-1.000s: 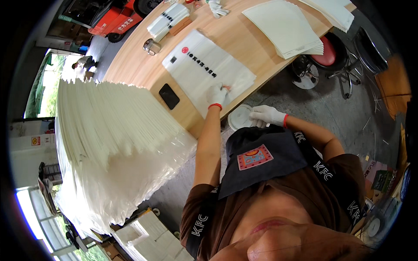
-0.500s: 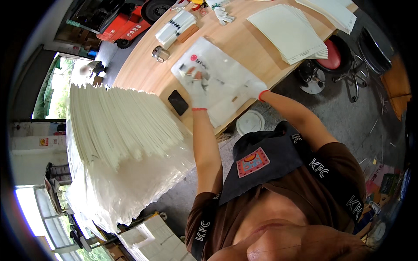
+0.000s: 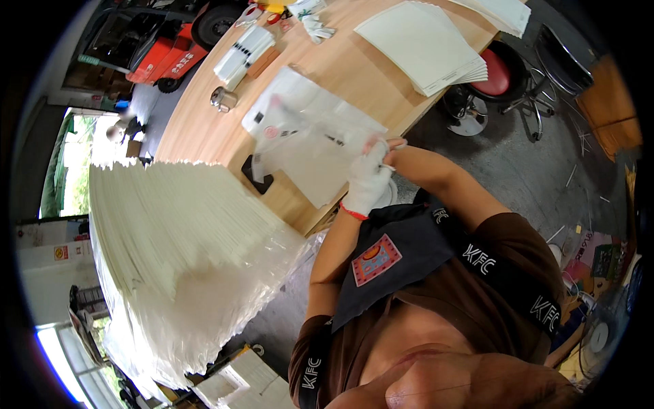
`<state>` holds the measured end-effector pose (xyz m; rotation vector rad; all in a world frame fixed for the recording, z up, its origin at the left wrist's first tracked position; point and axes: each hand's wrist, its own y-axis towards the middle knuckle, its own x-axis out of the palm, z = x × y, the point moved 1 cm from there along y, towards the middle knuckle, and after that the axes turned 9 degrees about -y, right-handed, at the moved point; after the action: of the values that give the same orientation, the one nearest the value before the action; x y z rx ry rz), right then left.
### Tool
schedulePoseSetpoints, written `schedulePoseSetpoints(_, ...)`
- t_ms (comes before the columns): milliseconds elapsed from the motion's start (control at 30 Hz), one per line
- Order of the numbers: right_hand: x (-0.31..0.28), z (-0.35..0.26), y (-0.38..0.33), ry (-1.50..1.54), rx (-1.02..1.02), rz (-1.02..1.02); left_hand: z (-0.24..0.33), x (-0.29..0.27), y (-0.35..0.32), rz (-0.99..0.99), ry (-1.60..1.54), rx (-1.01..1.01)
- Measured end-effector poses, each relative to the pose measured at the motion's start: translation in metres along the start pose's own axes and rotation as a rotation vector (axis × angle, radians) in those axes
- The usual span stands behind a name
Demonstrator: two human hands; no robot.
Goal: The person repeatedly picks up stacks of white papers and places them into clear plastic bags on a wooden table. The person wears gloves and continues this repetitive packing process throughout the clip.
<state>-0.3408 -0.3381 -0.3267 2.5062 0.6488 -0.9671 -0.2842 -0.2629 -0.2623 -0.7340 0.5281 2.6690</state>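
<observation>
A clear printed plastic bag (image 3: 300,129) lies across the wooden table, with a pale sheet showing through its lower part. One corner of the bag overlaps a black phone (image 3: 262,183). My left hand (image 3: 368,178), in a white glove with a red cuff, is at the table's near edge, beside the bag's right corner. Its fingers are closed at my right hand (image 3: 383,145); what they grip is too blurred to make out. The right hand is partly hidden behind the left, and its fingers are smeared.
A tall stack of pale sheets (image 3: 170,225), wrapped in plastic, stands left of the table (image 3: 197,129). On the tabletop are a metal cup (image 3: 223,99), white bundles (image 3: 244,54), spare gloves (image 3: 317,28) and fanned sheets (image 3: 422,48). Stools (image 3: 494,75) stand to the right.
My left hand has left the bag's left side and come right and nearer, meeting my right hand. The bag has shifted, its corner now over the phone. The whole view has shifted slightly.
</observation>
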Motion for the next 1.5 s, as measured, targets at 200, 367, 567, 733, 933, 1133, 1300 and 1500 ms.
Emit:
schedulePoseSetpoints(200, -0.075, 0.076, -0.056, -0.516, 0.411, -0.193, -0.097, -0.01, -0.012, 0.271, -0.26, -0.256)
schedulePoseSetpoints(367, -0.128, 0.189, -0.098, -0.951, 0.22, 0.336, -0.095, -0.002, 0.015, 0.196, -0.424, -0.515)
schedulePoseSetpoints(567, -0.165, 0.168, -0.077, -1.108, -0.033, 0.206, -0.144, 0.043, 0.054, 0.056, -0.494, -0.303)
schedulePoseSetpoints(733, -0.14, 0.069, -0.105, -0.926, -0.227, 0.247, -0.079, 0.072, 0.083, 0.035, -1.258, -0.768)
schedulePoseSetpoints(933, -0.119, 0.077, -0.142, -0.28, 0.174, 0.471, -0.121, 0.053, 0.057, 0.023, -0.832, -0.688)
schedulePoseSetpoints(1133, -0.074, 0.112, -0.133, 0.884, 0.444, 0.364, -0.037, 0.064, 0.044, -0.285, 0.066, -0.576)
schedulePoseSetpoints(1300, -0.058, 0.092, -0.122, 0.325, 0.665, 0.388, -0.041, 0.073, 0.023, -0.269, 0.277, -0.197)
schedulePoseSetpoints(1500, -0.151, 0.023, -0.134, -0.387, 0.066, 0.078, -0.033, -0.082, 0.021, 0.355, -1.006, -0.496)
